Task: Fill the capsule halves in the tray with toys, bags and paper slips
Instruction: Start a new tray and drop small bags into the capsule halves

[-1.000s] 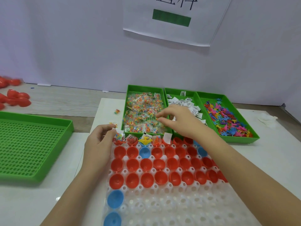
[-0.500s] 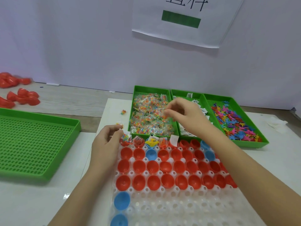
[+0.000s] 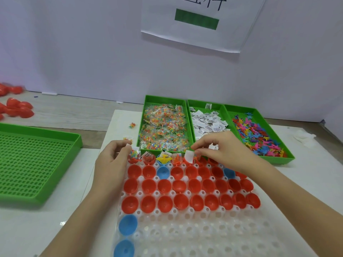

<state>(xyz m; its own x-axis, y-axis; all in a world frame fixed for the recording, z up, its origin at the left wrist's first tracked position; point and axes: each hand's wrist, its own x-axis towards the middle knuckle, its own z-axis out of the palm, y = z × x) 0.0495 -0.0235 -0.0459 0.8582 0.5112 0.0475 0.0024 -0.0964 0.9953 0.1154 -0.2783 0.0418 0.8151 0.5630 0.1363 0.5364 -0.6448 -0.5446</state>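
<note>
The white tray [image 3: 185, 229] of red and blue capsule halves [image 3: 148, 186] lies at the worktop's [image 3: 311, 173] near edge, and only its far row holds anything. The left hand [image 3: 113, 160] pinches a bead bag [image 3: 134, 153] over the far-left half. The right hand [image 3: 220, 149] pinches what seems a second bag [image 3: 196, 154], blurred, just beside an upright paper slip [image 3: 189, 157]. Its fingertips could flick that slip out, a bag dropped on a rim could slide off, and forearms over the near rows could knock light halves loose
</note>
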